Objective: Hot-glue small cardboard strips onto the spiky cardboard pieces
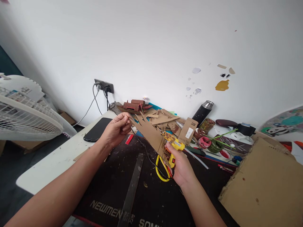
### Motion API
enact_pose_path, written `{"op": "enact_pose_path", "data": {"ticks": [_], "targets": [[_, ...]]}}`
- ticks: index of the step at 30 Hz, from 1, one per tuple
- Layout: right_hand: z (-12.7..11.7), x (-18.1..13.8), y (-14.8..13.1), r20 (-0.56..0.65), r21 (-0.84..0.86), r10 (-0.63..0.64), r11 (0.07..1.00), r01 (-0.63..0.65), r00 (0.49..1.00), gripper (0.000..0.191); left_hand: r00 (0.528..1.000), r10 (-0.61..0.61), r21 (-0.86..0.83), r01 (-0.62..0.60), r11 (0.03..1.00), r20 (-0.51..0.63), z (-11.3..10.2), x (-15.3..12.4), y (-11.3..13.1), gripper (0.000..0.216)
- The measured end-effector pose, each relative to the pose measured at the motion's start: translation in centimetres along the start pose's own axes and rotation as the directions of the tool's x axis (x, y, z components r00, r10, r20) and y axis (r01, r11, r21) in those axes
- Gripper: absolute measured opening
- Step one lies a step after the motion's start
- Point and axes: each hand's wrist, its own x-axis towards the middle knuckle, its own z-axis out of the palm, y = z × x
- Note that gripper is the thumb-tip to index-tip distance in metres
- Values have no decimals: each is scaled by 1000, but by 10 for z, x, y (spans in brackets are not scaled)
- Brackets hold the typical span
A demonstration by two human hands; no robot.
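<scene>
My left hand (117, 128) pinches the upper left end of a jagged piece of brown cardboard (149, 132), held up above the black mat (123, 192). My right hand (181, 165) grips a yellow glue gun (174, 148), whose nozzle end meets the lower right end of the cardboard. Yellow-handled scissors (162, 168) hang below the right hand, by its fingers. A thin black cord trails from the gun across the mat.
A metal ruler (132, 189) lies on the mat. A black phone (97, 130) rests on the white table at left. Cardboard scraps (163, 118), a black flask (203, 112) and small pots crowd the back. A large cardboard sheet (267, 186) stands right, a white fan (26, 113) left.
</scene>
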Motion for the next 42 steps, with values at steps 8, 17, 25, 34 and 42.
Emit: {"op": "enact_pose_path", "data": {"ticks": [8, 17, 25, 34, 42], "targets": [[-3, 4, 2, 14, 6, -1, 1000, 1, 1000, 51, 1000, 5, -7, -5, 1000, -2, 0, 0, -1, 38], [0, 1, 0, -27, 17, -23, 1000, 23, 999, 46, 1000, 6, -54, -8, 999, -29, 1, 1, 3, 39], [3, -1, -4, -74, 40, -90, 995, 93, 993, 53, 979, -165, 241, 133, 961, 119, 3, -3, -8, 67], [9, -6, 0, 55, -4, -183, 983, 183, 982, 57, 913, -324, 644, 95, 759, 247, 26, -24, -16, 47], [11, -12, 3, 188, -217, -161, 955, 201, 969, 59, 979, -190, 608, 110, 786, 68, 18, -17, -23, 39]]}}
